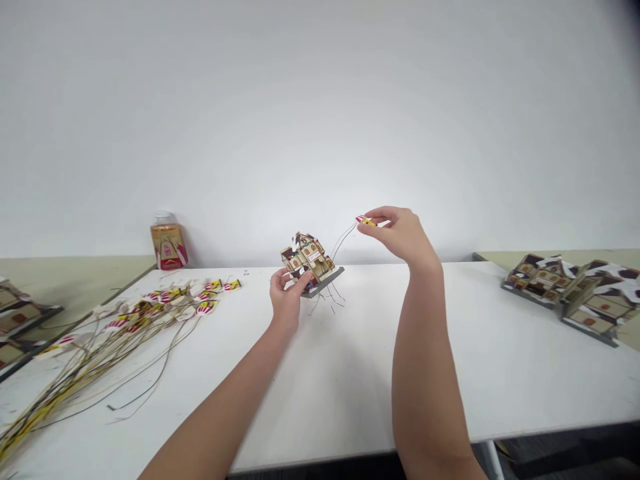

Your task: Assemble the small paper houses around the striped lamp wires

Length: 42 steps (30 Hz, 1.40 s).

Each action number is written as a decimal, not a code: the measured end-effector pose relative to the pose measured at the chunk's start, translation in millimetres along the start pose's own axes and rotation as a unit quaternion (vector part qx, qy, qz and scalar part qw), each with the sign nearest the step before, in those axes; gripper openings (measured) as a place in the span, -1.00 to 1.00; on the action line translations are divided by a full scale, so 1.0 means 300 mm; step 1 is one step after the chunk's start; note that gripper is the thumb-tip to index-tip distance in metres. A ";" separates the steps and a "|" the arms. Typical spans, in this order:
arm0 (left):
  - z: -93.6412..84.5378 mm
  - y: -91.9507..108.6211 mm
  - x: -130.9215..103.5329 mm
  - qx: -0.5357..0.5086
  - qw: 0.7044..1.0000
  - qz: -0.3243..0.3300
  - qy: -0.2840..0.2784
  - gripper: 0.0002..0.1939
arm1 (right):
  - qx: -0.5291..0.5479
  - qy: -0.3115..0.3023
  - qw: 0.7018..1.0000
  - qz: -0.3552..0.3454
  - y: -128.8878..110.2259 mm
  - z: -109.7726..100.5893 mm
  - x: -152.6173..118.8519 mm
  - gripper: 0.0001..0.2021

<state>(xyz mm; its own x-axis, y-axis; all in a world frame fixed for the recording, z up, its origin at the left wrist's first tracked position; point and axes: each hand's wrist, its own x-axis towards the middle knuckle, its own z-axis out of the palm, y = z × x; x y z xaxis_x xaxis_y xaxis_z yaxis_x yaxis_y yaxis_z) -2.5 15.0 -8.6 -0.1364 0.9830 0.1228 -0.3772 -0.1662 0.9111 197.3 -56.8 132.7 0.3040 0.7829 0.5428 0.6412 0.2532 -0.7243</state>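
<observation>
My left hand [287,292] grips a small model house [311,259] by its left side, holding it tilted above the white table. The house has snowy roofs, cream walls and a grey base, with thin wire ends poking out underneath. To the right and higher up, my right hand [397,230] pinches a small red-and-white striped piece with a yellow part [367,221]. Two thin wires [344,241] run from this piece down to the right side of the house. My fingers cover part of the striped piece.
On the left of the white table [345,373] lies a pile of similar striped pieces [145,310] with long wires. A bottle [169,241] stands at the back left. More model houses [600,303] sit at the right, others [20,310] at the left edge. A wall rises behind.
</observation>
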 end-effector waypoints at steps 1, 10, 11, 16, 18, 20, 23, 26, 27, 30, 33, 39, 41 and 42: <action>0.001 -0.002 0.001 -0.001 1.000 0.000 0.000 -0.34 | -0.007 -0.010 1.000 -0.003 -0.003 0.010 0.002 -0.66; 0.033 -0.009 -0.030 -0.035 0.999 -0.026 -0.004 -0.35 | -0.118 -0.066 0.990 -0.045 0.032 0.216 -0.085 -0.73; 0.036 -0.010 -0.034 -0.038 0.999 -0.027 -0.005 -0.35 | -0.125 -0.052 0.990 -0.050 0.046 0.243 -0.112 -0.72; 0.041 -0.011 -0.052 -0.040 0.999 -0.022 -0.011 -0.36 | -0.127 0.027 0.991 -0.028 0.115 0.339 -0.217 -0.68; 0.041 -0.010 -0.058 -0.042 0.999 -0.020 -0.022 -0.36 | -0.134 0.047 0.990 -0.024 0.131 0.356 -0.236 -0.67; 0.040 -0.010 -0.061 -0.048 0.998 -0.012 -0.043 -0.36 | -0.145 0.058 0.987 -0.027 0.144 0.367 -0.247 -0.67; 0.037 -0.013 -0.060 -0.051 0.996 0.009 -0.074 -0.35 | -0.150 0.082 0.985 -0.034 0.165 0.379 -0.261 -0.66; 0.033 -0.019 -0.056 -0.033 0.995 0.040 -0.083 -0.35 | -0.141 0.111 0.983 -0.034 0.186 0.387 -0.268 -0.67; 0.031 -0.020 -0.055 -0.024 0.995 0.050 -0.083 -0.36 | -0.137 0.112 0.984 -0.035 0.192 0.387 -0.268 -0.68; 0.028 -0.021 -0.051 -0.012 0.995 0.071 -0.072 -0.37 | -0.132 0.098 0.985 -0.047 0.201 0.381 -0.264 -0.69; 0.025 -0.021 -0.047 0.001 0.994 0.090 -0.067 -0.38 | -0.124 0.077 0.988 -0.058 0.205 0.376 -0.264 -0.70; 0.018 -0.017 -0.051 0.073 0.984 0.152 -0.063 -0.37 | -0.073 0.091 0.993 -0.002 0.218 0.404 -0.278 -0.69; 0.017 -0.012 -0.056 0.094 0.982 0.153 -0.058 -0.37 | -0.059 0.087 0.994 0.005 0.225 0.410 -0.276 -0.69; 0.017 -0.010 -0.059 0.098 0.982 0.149 -0.058 -0.37 | -0.054 0.082 0.995 0.004 0.228 0.410 -0.274 -0.70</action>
<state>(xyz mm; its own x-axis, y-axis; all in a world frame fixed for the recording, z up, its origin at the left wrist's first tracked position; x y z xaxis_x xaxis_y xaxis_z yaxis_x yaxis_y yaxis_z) 5.6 -1.5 -11.5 -0.1042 0.8973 0.4288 -0.1510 -0.4405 0.8850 129.6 -33.7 -13.7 0.4144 0.6796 0.6054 0.7074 0.1779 -0.6840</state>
